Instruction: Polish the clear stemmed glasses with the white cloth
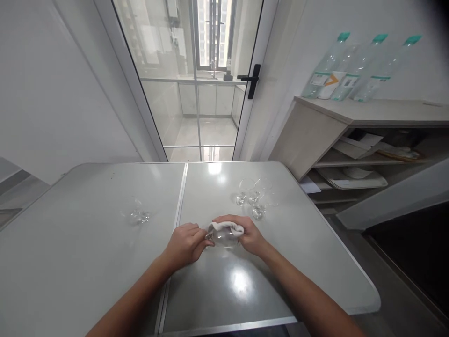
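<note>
A clear stemmed glass (225,239) lies tilted sideways between my two hands, just above the table. My left hand (189,241) is closed round its stem and foot end. On the bowl, my right hand (247,232) presses a white cloth (227,226), its fingers wrapped over the far side and partly hidden. Beyond my right hand stand several similar clear glasses (253,199) close together. Another clear glass (136,216) is farther off to the left, its outline hard to make out.
The pale glossy table (105,271) has a metal seam (182,187) across it. Behind it is a glass door (196,117) with a black handle (253,80). At right, a wooden shelf unit (322,117) carries several clear bottles (336,61) with green caps.
</note>
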`<state>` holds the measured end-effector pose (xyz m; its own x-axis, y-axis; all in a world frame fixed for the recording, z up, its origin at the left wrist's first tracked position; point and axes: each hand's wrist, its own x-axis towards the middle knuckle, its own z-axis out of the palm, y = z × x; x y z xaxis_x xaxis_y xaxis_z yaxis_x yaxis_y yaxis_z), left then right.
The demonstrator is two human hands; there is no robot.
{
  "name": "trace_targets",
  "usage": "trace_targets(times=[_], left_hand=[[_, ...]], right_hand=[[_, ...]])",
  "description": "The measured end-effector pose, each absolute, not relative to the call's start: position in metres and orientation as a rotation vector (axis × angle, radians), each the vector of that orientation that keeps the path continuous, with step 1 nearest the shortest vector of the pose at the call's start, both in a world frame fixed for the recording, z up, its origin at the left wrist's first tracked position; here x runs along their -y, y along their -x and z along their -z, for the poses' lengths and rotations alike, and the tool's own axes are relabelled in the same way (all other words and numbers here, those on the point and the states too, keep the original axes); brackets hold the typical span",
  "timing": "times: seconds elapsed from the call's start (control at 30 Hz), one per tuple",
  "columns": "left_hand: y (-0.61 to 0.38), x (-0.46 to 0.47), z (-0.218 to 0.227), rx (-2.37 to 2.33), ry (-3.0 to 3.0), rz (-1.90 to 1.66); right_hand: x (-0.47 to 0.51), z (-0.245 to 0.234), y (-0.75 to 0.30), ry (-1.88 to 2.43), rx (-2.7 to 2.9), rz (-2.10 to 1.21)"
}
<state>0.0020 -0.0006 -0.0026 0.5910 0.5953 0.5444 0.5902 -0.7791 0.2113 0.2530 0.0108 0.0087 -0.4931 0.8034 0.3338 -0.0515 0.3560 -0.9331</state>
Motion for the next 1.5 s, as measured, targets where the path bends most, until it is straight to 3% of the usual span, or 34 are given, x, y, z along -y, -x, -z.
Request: trace_targets(times=[0.17,0.27,0.53,0.7,0.8,0.9,1.07,1.17,1.27,1.43,1.5], left_hand=[[0.002,-0.001,-0.001,-1.086,-3.003,-1.081],[0.002,-0.002,-0.002,-1.111,-2.993,-1.095],[0.000,-0.004,0.003,-1.196,-2.753,-0.834],[-0.002,-0.001,-0.002,-1.026,-2.766,-0.516],[-0.006,0.002,0.002,-0.925,-2.798,-0.512],[-0.007,0.004,0.008,-1.030,-2.864,-0.626],[-0.003,0.001,0.011,-1.231,-2.929,-0.654],[-0.005,0.000,0.011,-1.296,-2.914,-0.663],[-0.007,0.001,0.013,-1.344,-2.904,-0.656],[-0.003,-0.001,0.013,-1.589,-2.746,-0.631],[-0.002,-0.002,0.013,-1.649,-2.669,-0.615]], right_hand=[[-0.011,-0.007,-0.247,0.786,1.139,-2.008],[-0.009,-0.004,-0.246,0.800,0.962,-2.132],[-0.011,-0.009,-0.247,0.840,1.545,-1.466],[-0.010,-0.006,-0.257,0.535,2.013,-1.002],[-0.011,-0.007,-0.262,0.402,2.107,-0.883],[-0.013,-0.012,-0.261,0.575,1.936,-1.116],[-0.014,-0.008,-0.251,0.977,1.246,-1.835],[-0.014,0.001,-0.245,1.068,1.028,-1.942],[-0.014,0.006,-0.244,1.148,1.127,-1.727],[-0.009,-0.005,-0.248,1.246,1.373,-0.903],[-0.004,-0.010,-0.247,1.157,1.497,-0.721]])
